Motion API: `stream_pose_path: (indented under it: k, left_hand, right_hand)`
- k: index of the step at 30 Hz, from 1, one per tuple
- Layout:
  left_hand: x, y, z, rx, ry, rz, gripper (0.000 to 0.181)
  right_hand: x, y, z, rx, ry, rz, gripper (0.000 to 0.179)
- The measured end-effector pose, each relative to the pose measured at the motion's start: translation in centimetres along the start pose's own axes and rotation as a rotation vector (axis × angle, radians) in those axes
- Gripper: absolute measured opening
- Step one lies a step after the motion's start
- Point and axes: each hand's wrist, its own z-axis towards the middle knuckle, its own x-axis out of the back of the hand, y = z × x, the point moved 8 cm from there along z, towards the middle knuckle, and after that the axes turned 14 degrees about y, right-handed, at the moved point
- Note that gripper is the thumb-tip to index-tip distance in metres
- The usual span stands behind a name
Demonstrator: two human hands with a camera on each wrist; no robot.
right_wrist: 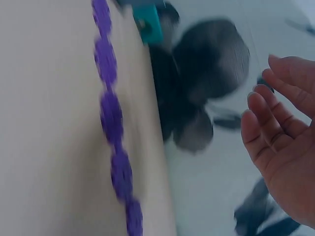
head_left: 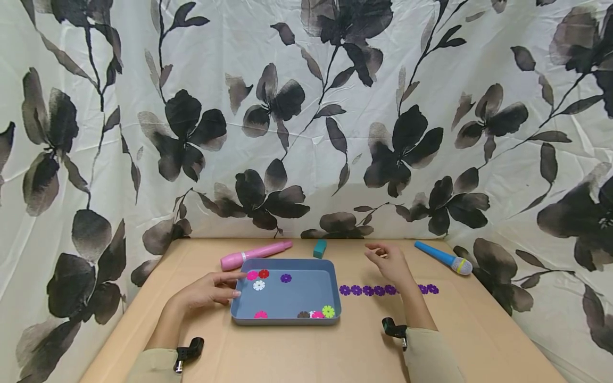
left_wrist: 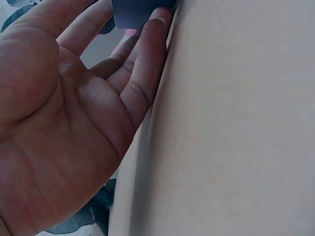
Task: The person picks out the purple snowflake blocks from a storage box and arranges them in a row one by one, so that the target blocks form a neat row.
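Note:
At the left side of a blue-grey tray (head_left: 287, 321), my left hand (head_left: 206, 291) rests its fairly straight fingertips against the rim. The left wrist view shows the palm, with fingers (left_wrist: 150, 59) reaching the tray's corner (left_wrist: 135, 14). Inside the tray lie a purple flower piece (head_left: 286, 278), a red one (head_left: 264, 274), a white one (head_left: 258, 285), a lime green one (head_left: 328, 311) and several others. Right of the tray runs a row of purple flower pieces (head_left: 367, 290), partly hidden by my right forearm. Above the table behind them, my right hand (head_left: 390, 263) hangs with loosely bent fingers, holding nothing visible.
Behind the tray lie a pink cylindrical object (head_left: 256, 255) and a small teal block (head_left: 320, 249). A blue toy microphone (head_left: 442, 257) lies at the back right. A floral curtain (head_left: 330, 133) hangs along the table's (head_left: 287, 354) back edge.

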Motion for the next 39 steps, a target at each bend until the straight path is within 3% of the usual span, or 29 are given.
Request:
stream_pose_path:
  k: [8,14,29,34,39]
  left_hand:
    - [-0.1,0.0,-0.1,-0.005,-0.007,0.006,0.065]
    - [-0.2,0.0,0.0,-0.016,-0.015,0.013,0.066]
    - [0.1,0.1,-0.2,0.009,0.004,0.016,0.066]
    - [0.0,0.1,0.0,-0.009,0.001,0.016,0.066]
    - [0.0,0.2,-0.1,-0.019,-0.002,0.028,0.066]
  right_hand:
    - [-5.0,-3.6,-1.3,0.11,-0.095,0.056,0.024]
    - [-7.5,-4.7,-2.5,0.147,-0.145,0.063,0.023]
    - [-13.3,-8.2,-4.3,0.169,-0.291,0.115,0.024]
    - [-15.0,-9.5,-4.4,0.187,-0.303,0.127,0.025]
    - [-17.0,-10.2,-5.0,0.19,-0.304,0.066,0.027]
